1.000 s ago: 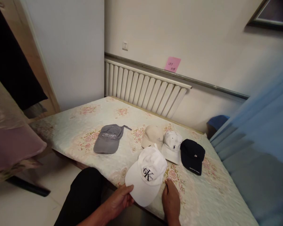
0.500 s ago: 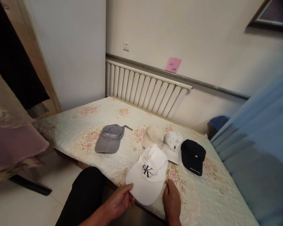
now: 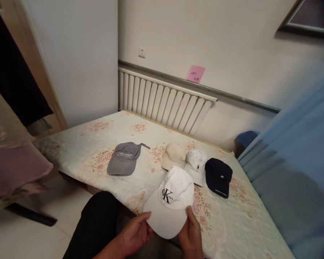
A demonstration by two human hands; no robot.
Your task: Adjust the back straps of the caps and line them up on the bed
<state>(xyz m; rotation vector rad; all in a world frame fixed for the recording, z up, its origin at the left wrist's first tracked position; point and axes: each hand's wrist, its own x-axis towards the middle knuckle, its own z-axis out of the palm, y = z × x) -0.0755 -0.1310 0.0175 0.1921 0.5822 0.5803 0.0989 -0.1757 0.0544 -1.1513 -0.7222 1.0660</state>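
Note:
Between my two hands is a white baseball cap (image 3: 176, 187) with black CK lettering, its brim facing me, held over the near edge of the bed. My left hand (image 3: 136, 232) pinches the left side of the brim, thumb on top. My right hand (image 3: 191, 232) grips the brim's right side, its fingers hidden underneath. Just beyond it lie a beige cap (image 3: 174, 154), a second white cap (image 3: 196, 163) with a small dark logo, and a black cap (image 3: 218, 176), side by side. Apart from them, to the left, rests a grey cap (image 3: 124, 158) with white lettering.
The caps lie on a bed with a floral cover (image 3: 81, 147). Behind it are a white radiator (image 3: 162, 97) and a pink note (image 3: 196, 74) on the wall. A blue curtain (image 3: 294, 151) hangs at the right. Clothes (image 3: 16, 158) hang at the left.
My right hand has moved in to the cap and now grips the brim's right side; before, it was beside the brim. The cap has turned slightly. The other caps stay put.

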